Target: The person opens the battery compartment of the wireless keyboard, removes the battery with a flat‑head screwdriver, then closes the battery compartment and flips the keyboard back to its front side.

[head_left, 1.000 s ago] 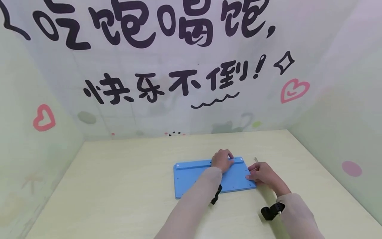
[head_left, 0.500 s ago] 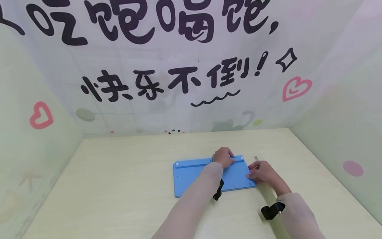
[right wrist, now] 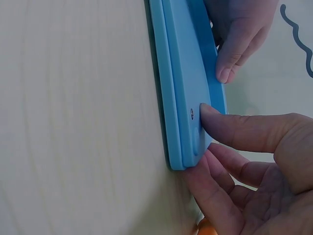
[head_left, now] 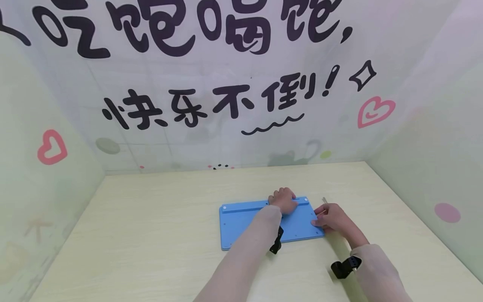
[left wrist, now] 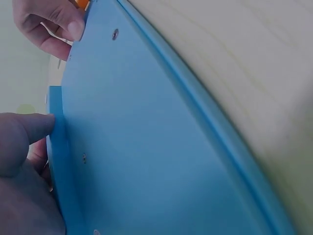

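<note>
A blue keyboard [head_left: 253, 222] lies underside up, its raised ridge along the far edge and small screws in its back. My left hand [head_left: 283, 201] grips that ridge right of the middle. In the left wrist view the thumb lies against the ridge, with the fingers over its far side. At the right edge my right hand [head_left: 332, 218] pinches the keyboard's corner, thumb on top and fingers underneath. A thin metal shaft [head_left: 324, 201] sticks out beyond the right hand. An orange handle [right wrist: 206, 228] shows below its fingers, mostly hidden.
A pale wooden table [head_left: 151, 218] stretches out on all sides of the keyboard. White walls with black lettering and pink hearts enclose it at the back and sides. A black wrist camera [head_left: 345, 267] hangs under the right sleeve.
The left hand's fingers have drawn closer together over the ridge and the hand has turned slightly. The keyboard and right hand have stayed in place; the head view has shifted a little.
</note>
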A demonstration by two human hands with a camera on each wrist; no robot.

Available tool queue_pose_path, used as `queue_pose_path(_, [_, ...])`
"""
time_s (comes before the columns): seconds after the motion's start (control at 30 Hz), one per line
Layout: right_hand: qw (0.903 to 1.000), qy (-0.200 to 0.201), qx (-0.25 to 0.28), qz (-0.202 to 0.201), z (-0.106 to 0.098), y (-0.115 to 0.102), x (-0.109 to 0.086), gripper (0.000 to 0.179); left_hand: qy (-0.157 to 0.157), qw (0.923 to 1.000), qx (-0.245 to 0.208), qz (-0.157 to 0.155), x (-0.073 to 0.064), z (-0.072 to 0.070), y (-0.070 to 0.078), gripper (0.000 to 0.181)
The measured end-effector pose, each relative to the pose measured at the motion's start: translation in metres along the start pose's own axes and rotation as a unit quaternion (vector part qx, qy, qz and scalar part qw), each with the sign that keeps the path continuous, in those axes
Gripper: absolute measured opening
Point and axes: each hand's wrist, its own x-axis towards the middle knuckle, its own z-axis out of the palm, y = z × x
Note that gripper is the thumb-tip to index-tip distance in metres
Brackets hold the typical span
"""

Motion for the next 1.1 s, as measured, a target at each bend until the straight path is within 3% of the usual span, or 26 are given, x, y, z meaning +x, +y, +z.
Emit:
queue_pose_path(0.27, [1.0,-0.002,-0.007,0.003,0.0,0.0,0.0,0.04,-0.012,0.9999,0.005,-0.005,0.013,0.01,-0.003,0.025])
queue_pose_path(0.43, [0.9999,-0.002,-0.007,0.007,0.0,0.0,0.001,0.04,-0.01,0.9999,-0.002,-0.003,0.013,0.011,-0.004,0.024])
queue_pose_path(0.57, [1.0,-0.002,-0.007,0.006,0.0,-0.001,0.002,0.041,0.011,0.9998,-0.017,0.005,0.006,0.007,-0.004,0.02])
queue_pose_path(0.8, [0.9999,-0.002,-0.014,0.001,0.001,0.0,0.003,0.041,0.083,0.993,-0.078,0.033,-0.003,0.01,-0.007,0.017])
queue_pose_path(0.93, [0.9999,-0.005,-0.016,0.004,0.001,0.0,0.002,0.041,0.096,0.9891,-0.097,0.055,-0.004,0.01,-0.012,0.016])
queue_pose_path(1.1, [0.9999,-0.007,-0.014,0.0,0.0,-0.001,0.001,0.041,0.088,0.9879,-0.092,0.089,-0.004,0.004,-0.014,0.016])
